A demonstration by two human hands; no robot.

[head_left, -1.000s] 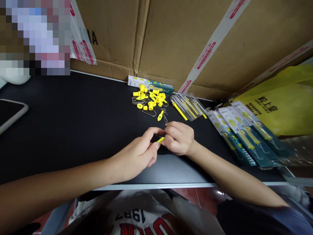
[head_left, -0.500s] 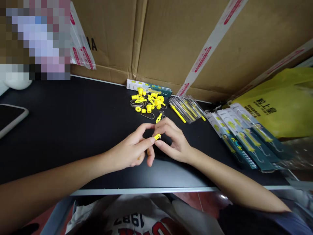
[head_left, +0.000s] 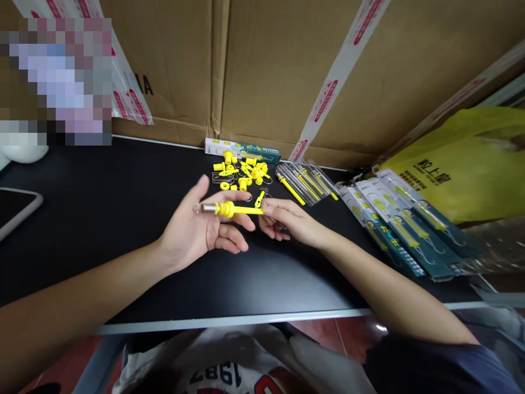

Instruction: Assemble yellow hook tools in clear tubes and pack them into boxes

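A yellow rod assembly [head_left: 228, 209] with a silvery tube at its left end lies level above the table's front half. My right hand [head_left: 289, 219] pinches its right end between thumb and fingers. My left hand [head_left: 200, 227] is spread, palm up, beneath and behind the tube end; whether it touches the assembly is unclear. Beyond the hands lies a pile of small yellow parts [head_left: 256, 172] with metal hooks. A yellow clip piece [head_left: 259, 199] rests just behind my right fingertips.
Clear tubes with yellow rods [head_left: 307, 183] lie right of the pile, a slim box [head_left: 241, 149] behind it. Boxed packs [head_left: 404, 224] and a yellow bag [head_left: 463, 164] stand at right. A phone [head_left: 18, 210] is far left. Cardboard [head_left: 279, 71] walls the back.
My left hand has moved left and opened out. The yellow assembly now shows at length between the hands, its end in my right fingers. The view has shifted slightly.
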